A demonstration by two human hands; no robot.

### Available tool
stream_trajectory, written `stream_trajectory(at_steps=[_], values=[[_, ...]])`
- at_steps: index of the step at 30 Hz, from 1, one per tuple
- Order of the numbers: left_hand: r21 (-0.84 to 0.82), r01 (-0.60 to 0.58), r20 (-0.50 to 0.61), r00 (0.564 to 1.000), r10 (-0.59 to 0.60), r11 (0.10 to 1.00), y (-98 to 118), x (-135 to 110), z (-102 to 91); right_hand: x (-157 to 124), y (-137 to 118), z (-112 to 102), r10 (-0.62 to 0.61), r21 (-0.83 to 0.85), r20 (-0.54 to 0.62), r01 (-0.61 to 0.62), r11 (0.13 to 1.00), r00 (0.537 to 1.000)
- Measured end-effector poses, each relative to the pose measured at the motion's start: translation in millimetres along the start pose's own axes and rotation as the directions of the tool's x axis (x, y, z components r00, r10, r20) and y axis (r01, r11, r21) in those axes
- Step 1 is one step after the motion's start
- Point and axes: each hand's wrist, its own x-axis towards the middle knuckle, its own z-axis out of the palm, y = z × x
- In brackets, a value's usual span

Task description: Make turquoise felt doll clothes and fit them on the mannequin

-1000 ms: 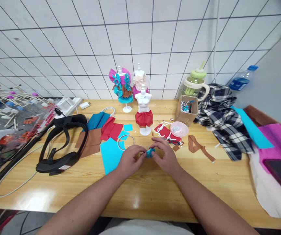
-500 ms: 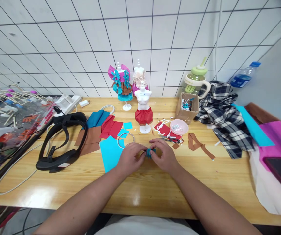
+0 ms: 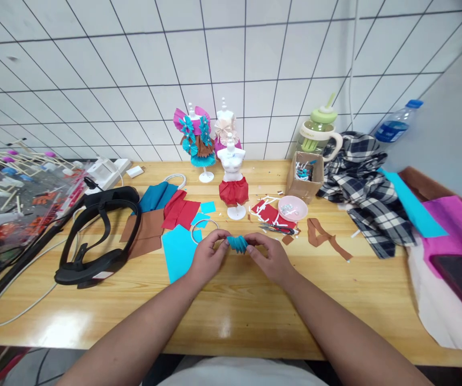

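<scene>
A small pleated piece of blue paper (image 3: 238,243) is stretched between my two hands just above the wooden table (image 3: 231,316). My left hand (image 3: 207,255) pinches its left end and my right hand (image 3: 269,255) pinches its right end. Right behind the hands stands a white mini mannequin with a red pleated skirt (image 3: 233,181). A flat sheet of blue paper (image 3: 178,251) and a white ring (image 3: 203,230) lie just left of my left hand.
Two dressed mini mannequins (image 3: 207,136) stand by the tiled wall. Red, brown and blue paper pieces (image 3: 162,212), a black headset (image 3: 100,236), scissors (image 3: 279,229), a pink bowl (image 3: 292,208), a cardboard box (image 3: 304,179), a green cup (image 3: 321,134) and plaid cloth (image 3: 365,185) surround the hands.
The bunched blue paper has been pulled apart into a wider pleated fan as my hands spread sideways. The view has shifted slightly.
</scene>
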Motion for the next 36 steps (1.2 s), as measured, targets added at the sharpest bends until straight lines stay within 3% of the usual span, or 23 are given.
stream_trajectory(at_steps=[7,11,14,17,21,26,30,33,36], values=[[-0.005,-0.131,-0.006,0.991,0.131,0.991,-7.3,0.3,0.7,0.5,1.3,1.9,-0.028,-0.044,-0.021,0.027,0.999,0.999],[0.115,-0.267,0.009,0.964,0.267,0.957,-3.7,0.4,-2.0,-2.4,-2.4,-0.6,-0.168,-0.13,-0.081,0.157,0.979,0.982],[0.223,-0.361,0.075,0.933,0.353,0.906,4.6,0.0,-5.3,-3.7,-14.0,-2.7,-0.276,-0.189,-0.047,0.263,0.946,0.96],[0.28,-0.4,0.135,0.916,0.377,0.873,13.8,-1.6,-7.7,-2.1,-27.4,-3.2,-0.298,-0.263,-0.042,0.278,0.924,0.954],[0.311,-0.374,0.157,0.927,0.341,0.874,20.7,-3.8,-7.6,1.5,-35.9,-3.2,-0.244,-0.327,-0.046,0.216,0.92,0.969],[0.232,-0.309,0.123,0.95,0.288,0.922,27.8,-7.6,-7.1,4.1,-36.3,-3.9,-0.24,-0.362,-0.051,0.206,0.909,0.969],[0.106,-0.126,0.048,0.991,0.122,0.986,38.2,-4.7,-17.7,12.1,-48.5,-13.9,-0.209,-0.308,-0.065,0.18,0.934,0.976],[0.053,0.015,-0.053,0.999,-0.013,0.998,34.6,14.3,-33.1,24.1,-70.7,-33.8,-0.205,-0.254,-0.056,0.185,0.949,0.977],[0.13,0.082,-0.067,0.995,-0.074,0.988,17.6,47.8,-44.6,35.1,-99.7,-58.8,-0.185,-0.219,-0.052,0.169,0.961,0.981]])
